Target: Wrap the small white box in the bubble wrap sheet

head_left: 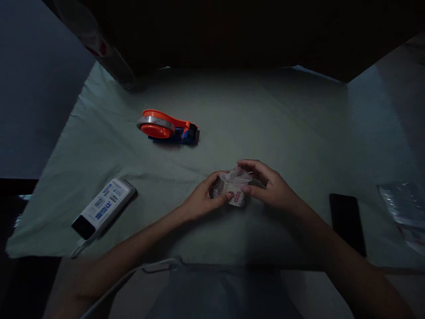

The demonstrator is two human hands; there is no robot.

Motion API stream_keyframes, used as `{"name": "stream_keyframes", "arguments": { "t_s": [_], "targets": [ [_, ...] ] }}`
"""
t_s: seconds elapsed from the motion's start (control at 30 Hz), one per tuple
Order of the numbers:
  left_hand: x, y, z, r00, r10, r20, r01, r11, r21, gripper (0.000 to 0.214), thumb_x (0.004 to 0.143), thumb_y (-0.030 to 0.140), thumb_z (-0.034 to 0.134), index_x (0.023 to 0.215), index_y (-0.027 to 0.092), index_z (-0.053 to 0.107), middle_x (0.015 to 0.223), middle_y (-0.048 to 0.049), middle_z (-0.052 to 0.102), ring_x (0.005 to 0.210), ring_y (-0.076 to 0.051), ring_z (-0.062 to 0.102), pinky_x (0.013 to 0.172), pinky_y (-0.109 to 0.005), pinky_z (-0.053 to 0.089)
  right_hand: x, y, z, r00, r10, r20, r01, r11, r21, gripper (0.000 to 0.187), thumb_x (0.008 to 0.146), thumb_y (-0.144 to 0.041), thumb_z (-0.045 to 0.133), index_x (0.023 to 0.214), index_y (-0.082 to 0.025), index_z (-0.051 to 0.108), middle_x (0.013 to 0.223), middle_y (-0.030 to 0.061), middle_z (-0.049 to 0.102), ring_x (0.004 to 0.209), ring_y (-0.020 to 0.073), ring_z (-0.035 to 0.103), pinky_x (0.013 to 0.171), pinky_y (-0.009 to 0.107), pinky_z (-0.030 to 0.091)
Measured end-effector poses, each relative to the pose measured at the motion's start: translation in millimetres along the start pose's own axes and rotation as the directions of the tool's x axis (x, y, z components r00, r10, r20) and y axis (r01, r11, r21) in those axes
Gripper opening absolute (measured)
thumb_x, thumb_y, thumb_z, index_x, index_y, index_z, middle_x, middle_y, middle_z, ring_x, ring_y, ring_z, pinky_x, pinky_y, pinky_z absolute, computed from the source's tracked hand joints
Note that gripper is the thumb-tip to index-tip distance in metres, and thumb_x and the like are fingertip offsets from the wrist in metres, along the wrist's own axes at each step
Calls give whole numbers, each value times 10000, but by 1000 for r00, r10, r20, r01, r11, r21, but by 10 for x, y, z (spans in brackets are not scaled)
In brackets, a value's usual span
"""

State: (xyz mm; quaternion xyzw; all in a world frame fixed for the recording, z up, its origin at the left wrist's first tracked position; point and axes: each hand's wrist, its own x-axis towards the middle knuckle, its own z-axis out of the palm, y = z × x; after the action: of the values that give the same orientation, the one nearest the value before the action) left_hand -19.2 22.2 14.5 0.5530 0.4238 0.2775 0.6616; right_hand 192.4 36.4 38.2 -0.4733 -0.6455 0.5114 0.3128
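A small packet in crumpled, see-through wrap [236, 179], pale with a little reddish print, is held up over the cloth-covered table near its front middle. My left hand [206, 198] grips it from the left, thumb pressed on its front face. On the other side, my right hand [267, 185] has curved fingers and the thumb against the packet's right edge. What lies inside the wrap is too dim to make out. Beyond my left hand, an orange and blue tape dispenser [169, 127] with a roll of tape lies on its side.
A white power bank [105, 208] with blue print and a cable lies at left. A black phone [347, 221] is beside my right forearm, with clear plastic packaging [403, 206] farther right. A large dark panel [232, 35] borders the back of the green cloth [282, 119].
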Motion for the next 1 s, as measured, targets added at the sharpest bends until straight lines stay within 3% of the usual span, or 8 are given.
{"name": "stream_keyframes", "arguments": {
  "t_s": [0.17, 0.33, 0.5, 0.7, 0.77, 0.87, 0.93, 1.0],
  "targets": [
    [-45, 69, -23, 997, -49, 67, 52, 998, -45, 556, 789, 384, 632, 1279, 166, 483, 1222, -98, 586, 1112, -246, 555, 976, -363, 426, -59, -86, -78, 996, -49, 75, 67, 966, -251, 440, 803, -314, 650, 1225, -226, 563, 1132, 66, 658, 998, 197, 632, 879, 345, 513],
    [-61, 124, -2, 994, -21, 106, 15, 999, 51, 509, 788, 304, 590, 1264, 141, 511, 1181, -96, 607, 1079, -247, 566, 964, -372, 433, -73, -166, -28, 953, -197, 231, 284, 846, -451, 387, 860, -213, 551, 1247, -225, 547, 1125, 60, 668, 1009, 192, 632, 865, 337, 506],
    [-72, 141, -7, 986, -48, 157, 33, 995, 94, 466, 796, 284, 547, 1233, 126, 528, 1114, -78, 622, 1020, -223, 575, 927, -349, 446, -72, -196, 65, 919, -301, 256, 392, 781, -487, 265, 891, -187, 491, 1132, -207, 600, 996, 57, 688, 916, 180, 642, 787, 312, 515],
    [-108, 216, -59, 976, -52, 214, 4, 976, 216, 390, 802, 232, 529, 1184, 156, 557, 1041, -34, 624, 947, -188, 570, 862, -309, 458, -38, -168, 146, 906, -315, 284, 421, 747, -515, 179, 871, -159, 461, 917, -173, 634, 859, 58, 691, 822, 168, 639, 737, 284, 490],
    [-131, 244, -61, 967, -55, 249, -7, 970, 243, 371, 804, 241, 536, 1166, 165, 565, 1024, -31, 621, 926, -185, 576, 831, -303, 472, -31, -150, 169, 922, -305, 240, 387, 757, -526, 163, 852, -159, 461, 841, -169, 624, 801, 52, 680, 750, 156, 627, 685, 271, 474],
    [-168, 223, -33, 961, 7, 275, -101, 939, 330, 499, 736, 247, 639, 1220, 191, 535, 1082, -45, 602, 981, -208, 580, 872, -334, 477, -18, -100, 194, 967, -244, 73, 248, 837, -488, 131, 821, -167, 478, 765, -171, 596, 726, 31, 651, 662, 134, 595, 625, 255, 445],
    [-186, 165, -4, 970, 54, 236, -138, 925, 353, 676, 701, 243, 684, 1329, 208, 437, 1191, -69, 567, 1060, -229, 567, 935, -368, 464, -1, -46, 189, 989, -132, -64, 97, 916, -388, 104, 811, -187, 498, 756, -181, 586, 699, 10, 633, 646, 126, 582, 615, 248, 436],
    [-191, 91, 20, 984, 77, 163, -127, 939, 321, 819, 720, 236, 678, 1431, 221, 271, 1338, -104, 481, 1152, -242, 535, 995, -395, 440, 21, 15, 157, 981, 17, -195, -58, 977, -206, 81, 813, -241, 520, 808, -195, 587, 721, 2, 630, 662, 126, 583, 613, 247, 440]
  ]
}}
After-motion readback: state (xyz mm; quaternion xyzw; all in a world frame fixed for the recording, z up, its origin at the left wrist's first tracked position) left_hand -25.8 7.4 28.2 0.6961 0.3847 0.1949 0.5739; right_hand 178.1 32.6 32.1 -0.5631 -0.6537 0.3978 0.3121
